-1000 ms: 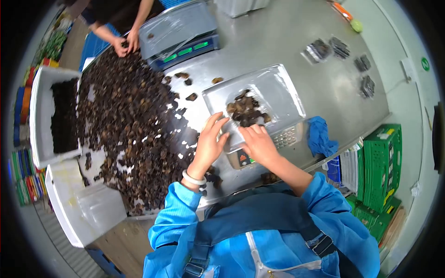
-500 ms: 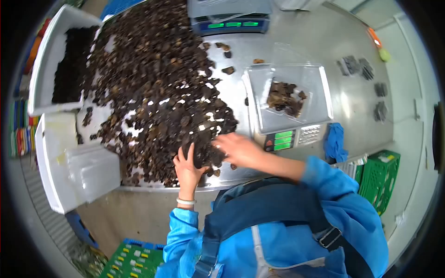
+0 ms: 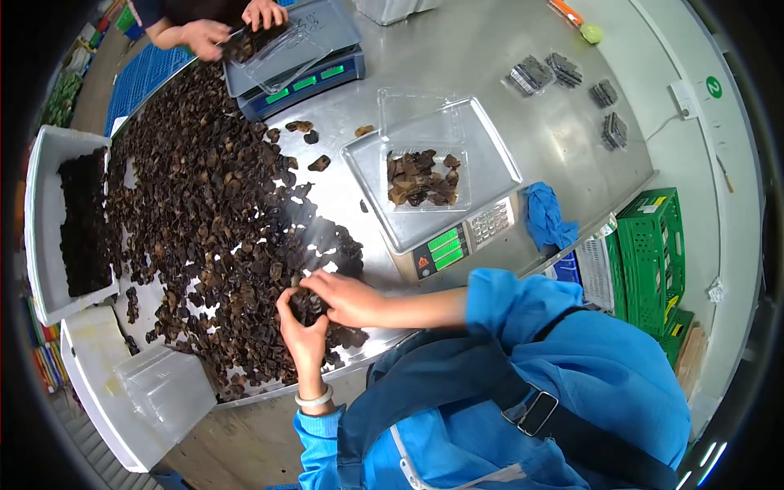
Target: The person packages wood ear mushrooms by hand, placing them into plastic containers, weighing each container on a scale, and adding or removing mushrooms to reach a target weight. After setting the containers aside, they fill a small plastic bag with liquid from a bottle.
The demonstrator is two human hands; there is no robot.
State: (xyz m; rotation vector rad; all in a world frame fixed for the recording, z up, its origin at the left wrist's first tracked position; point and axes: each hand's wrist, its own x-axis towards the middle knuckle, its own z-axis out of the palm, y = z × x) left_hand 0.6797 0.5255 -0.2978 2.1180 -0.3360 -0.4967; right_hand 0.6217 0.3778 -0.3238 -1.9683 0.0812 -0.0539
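Note:
A wide heap of dark brown wood ear mushrooms (image 3: 204, 188) covers the left of the metal table. At its near edge my left hand (image 3: 303, 341) curls around a small clump of mushrooms (image 3: 307, 307), thumb and fingers on either side. My right hand (image 3: 353, 300) meets it from the right, its fingertips closed over the top of the same clump. To the right, an open clear plastic box (image 3: 465, 181) with some mushrooms inside rests on the tray of a scale (image 3: 492, 222) with green displays. A few loose pieces lie between heap and tray.
Across the table, another person's hands (image 3: 208, 37) hold mushrooms over a second scale (image 3: 306, 82). White foam boxes (image 3: 45, 220) stand at left. Filled packs (image 3: 531, 75), a blue cloth (image 3: 547, 216) and an orange-handled tool (image 3: 567, 12) lie at right, beyond green crates (image 3: 649, 253).
The view has turned, bringing another person's hands into sight. My hands, apart over the heap before, have come together around a clump of mushrooms.

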